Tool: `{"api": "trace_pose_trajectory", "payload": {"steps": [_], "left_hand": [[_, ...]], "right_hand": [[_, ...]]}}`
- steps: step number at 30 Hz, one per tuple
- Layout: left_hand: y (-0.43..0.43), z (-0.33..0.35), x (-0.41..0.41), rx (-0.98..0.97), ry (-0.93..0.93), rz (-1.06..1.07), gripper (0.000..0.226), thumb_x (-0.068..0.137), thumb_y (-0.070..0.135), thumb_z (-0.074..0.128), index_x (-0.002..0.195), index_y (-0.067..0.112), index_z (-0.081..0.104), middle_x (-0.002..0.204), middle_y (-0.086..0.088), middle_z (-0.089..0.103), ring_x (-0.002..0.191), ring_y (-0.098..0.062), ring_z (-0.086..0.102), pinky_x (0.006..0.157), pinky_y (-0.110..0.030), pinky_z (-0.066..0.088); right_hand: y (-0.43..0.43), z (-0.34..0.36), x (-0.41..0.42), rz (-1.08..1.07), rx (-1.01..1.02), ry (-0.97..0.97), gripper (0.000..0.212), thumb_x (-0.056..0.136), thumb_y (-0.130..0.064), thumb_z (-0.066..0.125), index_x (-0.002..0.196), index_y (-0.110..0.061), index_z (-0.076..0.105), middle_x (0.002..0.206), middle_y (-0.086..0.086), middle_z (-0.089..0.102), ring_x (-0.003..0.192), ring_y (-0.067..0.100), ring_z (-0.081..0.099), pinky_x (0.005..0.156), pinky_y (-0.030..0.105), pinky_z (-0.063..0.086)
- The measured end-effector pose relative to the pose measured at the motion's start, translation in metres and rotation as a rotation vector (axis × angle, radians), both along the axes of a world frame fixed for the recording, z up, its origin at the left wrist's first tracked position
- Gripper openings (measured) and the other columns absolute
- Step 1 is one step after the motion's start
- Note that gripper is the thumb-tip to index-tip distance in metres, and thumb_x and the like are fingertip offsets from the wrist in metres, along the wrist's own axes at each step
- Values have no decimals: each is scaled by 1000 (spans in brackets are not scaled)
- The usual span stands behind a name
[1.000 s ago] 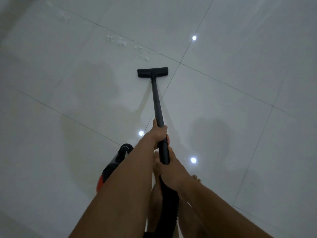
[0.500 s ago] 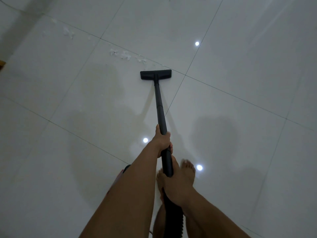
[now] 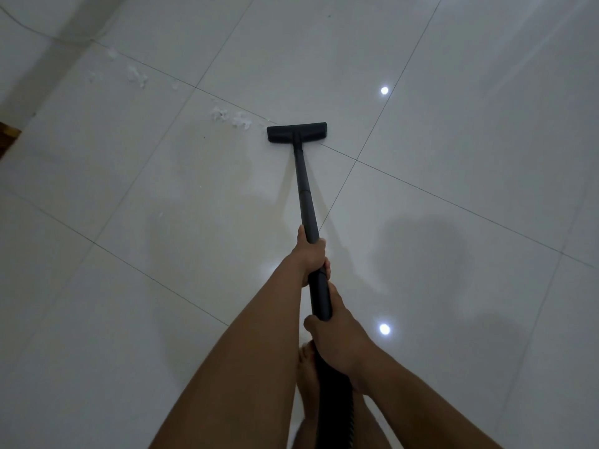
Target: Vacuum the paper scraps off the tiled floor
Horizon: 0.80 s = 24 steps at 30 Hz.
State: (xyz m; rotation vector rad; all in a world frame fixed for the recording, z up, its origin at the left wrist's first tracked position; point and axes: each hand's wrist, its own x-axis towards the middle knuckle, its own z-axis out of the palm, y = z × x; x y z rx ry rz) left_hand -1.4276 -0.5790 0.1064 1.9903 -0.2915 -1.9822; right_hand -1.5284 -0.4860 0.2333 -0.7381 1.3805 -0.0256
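The job is only partly done, I'd judge: paper scraps lie just left of the vacuum head, and more scraps trail away to the far left along the tile joint. The floor to the right looks bare (it is dim, so small bits could escape me). My left hand clenches the wand farther out, my right hand grips nearer me, both arms stretched forward.
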Motion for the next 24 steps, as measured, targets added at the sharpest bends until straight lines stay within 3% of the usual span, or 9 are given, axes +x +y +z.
{"api": "trace_pose_trajectory", "payload": {"steps": [4, 10, 16, 20, 22, 24], "left_hand": [[-19, -4, -1, 0, -9, 5, 70, 110, 25, 41, 157, 53, -2, 66, -7, 48, 53, -15, 47, 50, -28, 51], [-41, -12, -6, -8, -33, 3, 67, 109, 26, 41, 157, 52, 2, 65, -7, 48, 52, -15, 48, 50, -28, 51], [-30, 0, -18, 10, -32, 1, 66, 109, 24, 41, 157, 50, 5, 64, -7, 49, 52, -15, 49, 51, -30, 52], [-8, 20, -31, 34, -19, 5, 66, 109, 25, 41, 158, 49, 3, 58, -7, 52, 51, -16, 51, 57, -33, 52], [2, 31, -39, 45, -11, 17, 68, 109, 25, 42, 158, 49, 0, 58, -7, 52, 51, -16, 51, 56, -33, 52], [12, 42, -45, 51, -2, 37, 67, 109, 24, 41, 158, 48, 2, 59, -7, 51, 51, -16, 51, 53, -32, 53]], "right_hand": [[-15, -17, -4, -7, -11, -27, 75, 103, -17, 51, 161, -42, 10, 97, 5, 63, 70, 16, 61, 52, 20, 51], [-36, -32, -10, -5, 17, -52, 77, 103, -15, 52, 160, -44, 10, 110, 15, 64, 74, 20, 63, 47, 19, 52], [-30, -15, -26, 53, 59, -55, 76, 104, -13, 51, 160, -45, 11, 96, 14, 61, 61, 16, 57, 43, 17, 49], [-19, 19, -43, 63, 103, -57, 75, 104, -14, 50, 159, -46, 11, 102, 15, 65, 59, 15, 57, 41, 16, 48], [-11, 28, -49, 64, 134, -42, 77, 102, -17, 51, 158, -49, 9, 101, 13, 68, 58, 15, 61, 47, 20, 53], [-2, 34, -51, 123, 98, 42, 82, 91, -33, 55, 153, -58, 8, 101, 7, 73, 67, 15, 67, 74, 33, 62]]}}
